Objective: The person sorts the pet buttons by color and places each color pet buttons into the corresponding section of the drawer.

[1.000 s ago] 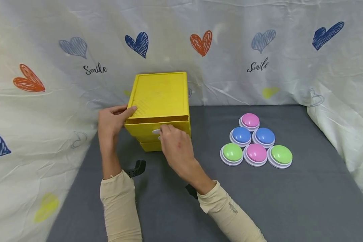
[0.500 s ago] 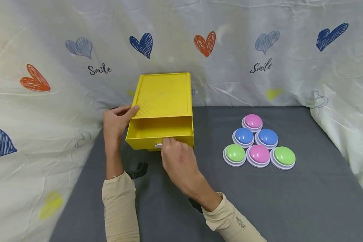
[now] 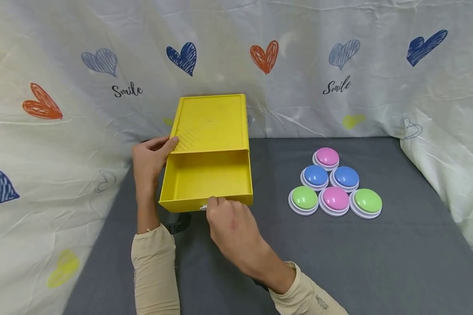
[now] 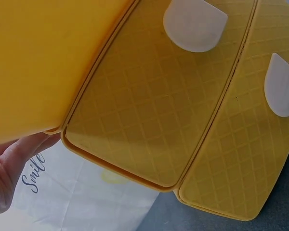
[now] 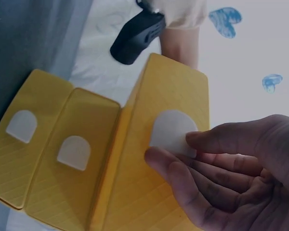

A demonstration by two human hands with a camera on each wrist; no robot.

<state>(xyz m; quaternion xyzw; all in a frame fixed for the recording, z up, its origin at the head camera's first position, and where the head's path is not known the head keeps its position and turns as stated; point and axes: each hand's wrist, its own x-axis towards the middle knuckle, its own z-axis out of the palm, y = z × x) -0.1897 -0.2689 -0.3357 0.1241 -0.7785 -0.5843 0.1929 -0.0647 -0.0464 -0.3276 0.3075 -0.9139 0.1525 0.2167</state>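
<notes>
A yellow drawer cabinet (image 3: 214,118) stands against the back cloth, its top drawer (image 3: 209,175) pulled well out with a bare inside. My right hand (image 3: 234,232) pinches that drawer's white handle (image 5: 173,132) between thumb and fingers, as the right wrist view shows. At the cabinet's near left corner, my left hand (image 3: 147,164) rests with the thumb on the top and the other fingers against the side. The left wrist view shows two lower drawers closed, with white handles on the middle drawer (image 4: 149,96) and the bottom drawer (image 4: 231,144).
Right of the cabinet, several round push buttons lie in a triangle on the dark grey cloth, including a pink button (image 3: 327,156), a blue button (image 3: 315,175) and a green button (image 3: 368,201). A white cloth (image 3: 220,26) with printed hearts hangs behind.
The top drawer has slid out toward me from nearly closed, drawn by my right hand on its handle. My left hand has stayed at the cabinet's corner.
</notes>
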